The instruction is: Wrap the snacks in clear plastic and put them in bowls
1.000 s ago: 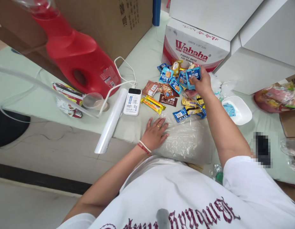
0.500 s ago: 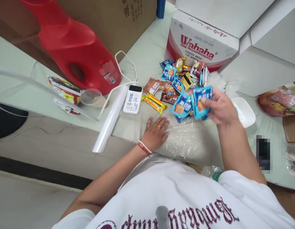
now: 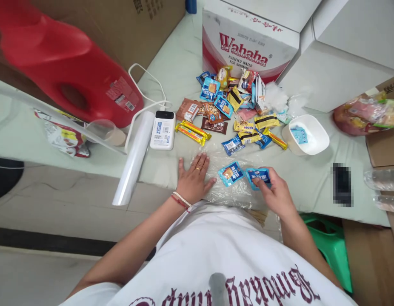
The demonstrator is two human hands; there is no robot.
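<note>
My right hand [image 3: 276,193] pinches a blue snack packet [image 3: 258,177] low over a sheet of clear plastic film [image 3: 212,187] near the table's front edge. Touching or close to it on the left, a second blue packet [image 3: 230,173] lies on the film. My left hand [image 3: 193,178] rests flat on the film's left part, fingers spread, holding nothing. Beyond both hands is a pile of small wrapped snacks [image 3: 212,112] in blue, brown and yellow. To the pile's right stands a white square bowl [image 3: 321,138] with a light blue packet [image 3: 299,135] inside.
At left are a large red jug [image 3: 88,80], a white power bank [image 3: 163,131] with a cable, a film roll [image 3: 133,161] and a clear cup [image 3: 104,131]. A Wahaba-labelled carton [image 3: 248,46] stands behind the pile. A green stool [image 3: 334,250] is below the table at right.
My right hand has come down from the pile toward the front edge. One of its blue packets now lies on the film; the other stays in its fingers. My left hand stays flat.
</note>
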